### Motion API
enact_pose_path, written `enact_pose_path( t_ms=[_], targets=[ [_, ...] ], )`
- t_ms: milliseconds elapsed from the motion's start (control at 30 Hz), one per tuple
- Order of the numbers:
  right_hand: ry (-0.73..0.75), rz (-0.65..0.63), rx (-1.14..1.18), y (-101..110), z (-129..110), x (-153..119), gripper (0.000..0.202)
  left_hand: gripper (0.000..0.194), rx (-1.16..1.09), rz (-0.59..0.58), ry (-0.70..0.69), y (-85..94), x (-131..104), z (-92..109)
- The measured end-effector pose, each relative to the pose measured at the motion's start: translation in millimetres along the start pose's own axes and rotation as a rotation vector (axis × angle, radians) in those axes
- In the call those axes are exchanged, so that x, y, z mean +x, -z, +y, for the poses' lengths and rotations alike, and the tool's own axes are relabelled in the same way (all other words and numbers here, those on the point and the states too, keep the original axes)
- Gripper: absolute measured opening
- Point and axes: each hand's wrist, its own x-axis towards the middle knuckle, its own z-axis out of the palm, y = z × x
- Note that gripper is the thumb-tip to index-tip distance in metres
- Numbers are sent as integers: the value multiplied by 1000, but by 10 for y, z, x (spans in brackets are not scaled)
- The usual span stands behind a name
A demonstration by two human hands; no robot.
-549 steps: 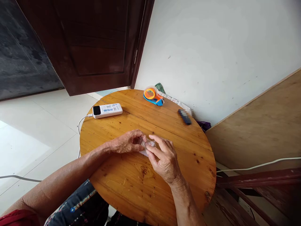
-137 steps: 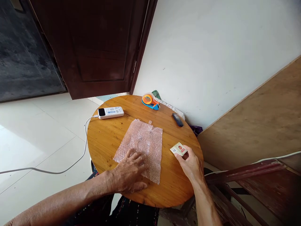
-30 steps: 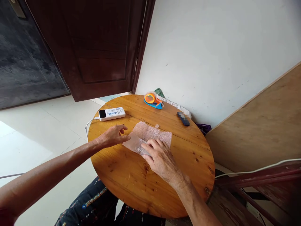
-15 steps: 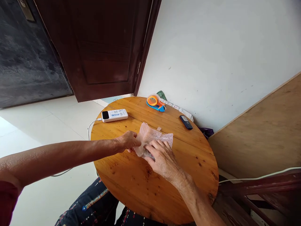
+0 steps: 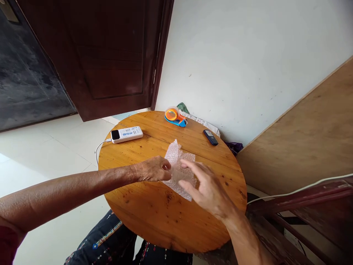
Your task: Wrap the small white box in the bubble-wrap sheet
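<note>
A crumpled, clear pinkish sheet of bubble wrap [image 5: 180,184] lies spread near the middle of the round wooden table [image 5: 154,209]. At its left side, my left hand [image 5: 154,169] is closed in a pinch on the wrap, the fingertips partly hidden behind the knuckles. Over the right part of the sheet hovers my right hand [image 5: 206,186], somewhat blurred, with thumb and fingers apart and nothing between them. Whether anything lies inside the wrap cannot be made out.
A white device [image 5: 127,134] with a dark screen and a cable sits at the table's left back. An orange and blue tape dispenser [image 5: 175,116] stands at the back edge, with a dark remote-like device [image 5: 210,137] to its right. A white wall [image 5: 234,55] rises behind.
My right hand has lifted off the bubble wrap and opened. My left hand has moved right across the sheet, which now lies more spread out. The view has shifted slightly.
</note>
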Motion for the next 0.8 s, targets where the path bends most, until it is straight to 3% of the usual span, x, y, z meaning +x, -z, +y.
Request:
enact_pose_path(
  t_ms=[67, 133, 300, 533, 667, 800],
  targets=[
    [-245, 104, 85, 38, 147, -206, 40, 16, 137, -1, -52, 1, -3, 8],
    [-454, 81, 160, -19, 279, -412, 48, 17, 274, 38, -102, -37, 18, -5],
    [-692, 81, 403, -343, 280, -608, 86, 30, 510, 132, -197, -150, 37, -73],
    [-703, 235, 290, -512, 118, -254, 88, 33, 573, 275, -373, -253, 99, -264],
    [-646, 281, 193, -572, 189, -136, 81, 34, 552, 288, -336, -335, 96, -291],
    [-578, 330, 242, -618, 246, -109, 73, 34, 593, 251, -250, -363, 8, -207]
  ],
)
